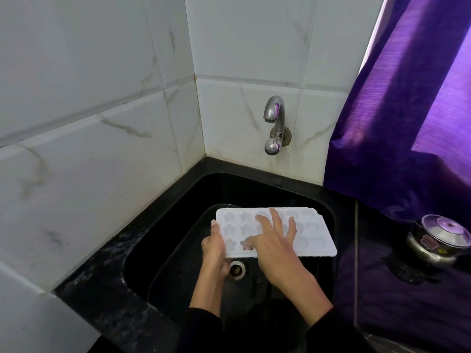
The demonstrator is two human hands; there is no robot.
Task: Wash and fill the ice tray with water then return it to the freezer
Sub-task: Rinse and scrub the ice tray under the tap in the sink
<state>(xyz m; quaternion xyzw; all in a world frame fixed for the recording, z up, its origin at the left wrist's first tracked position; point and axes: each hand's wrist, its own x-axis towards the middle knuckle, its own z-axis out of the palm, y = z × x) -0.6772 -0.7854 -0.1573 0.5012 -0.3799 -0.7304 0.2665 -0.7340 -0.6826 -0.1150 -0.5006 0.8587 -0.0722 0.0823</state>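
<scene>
A white ice tray point(312, 234) with star- and heart-shaped cups is held level over the black sink point(178, 245). My left hand point(215, 248) grips the tray's left end, thumb on the top edge and fingers underneath. Spread fingers of my right hand point(274, 240) lie on top of the tray, touching its cups, with the thumb in a star cup near the front edge. A chrome tap point(274, 118) sticks out of the tiled wall above the sink; no water runs from it.
The sink's drain point(237, 270) shows just below the tray. A black stone counter point(102, 284) surrounds the sink. A purple curtain point(407, 110) hangs at the right, and a steel lidded pot point(438, 238) stands on the right counter.
</scene>
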